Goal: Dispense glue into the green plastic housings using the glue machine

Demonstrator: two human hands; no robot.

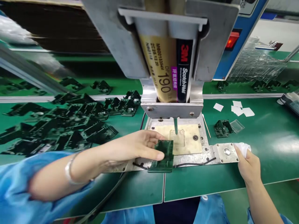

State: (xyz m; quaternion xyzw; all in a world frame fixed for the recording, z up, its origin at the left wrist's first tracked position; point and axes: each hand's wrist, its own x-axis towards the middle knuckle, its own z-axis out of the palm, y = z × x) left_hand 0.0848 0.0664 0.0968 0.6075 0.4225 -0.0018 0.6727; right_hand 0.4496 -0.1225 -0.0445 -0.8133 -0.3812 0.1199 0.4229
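Note:
My left hand (136, 144) grips a dark green molded plastic part (165, 160) between thumb and fingers, in front of the fixture pad. On the cream pad (195, 146) sits a clear square piece (179, 140), directly beneath the thin nozzle (175, 125) of an adhesive cartridge (171, 71) clamped in a metal holder. My right hand (250, 166) is closed on a crumpled white wipe (244, 147), beside the metal plate with a round push button (227, 151). The fingertips there are partly hidden behind the wipe.
Many similar dark parts (77, 121) are heaped at the left. To the right lie another dark part (223, 128), a clear square cover (237, 126), several white paper squares (248, 112) and a thin stick (206, 125). A black cable (196, 163) crosses the fixture's front.

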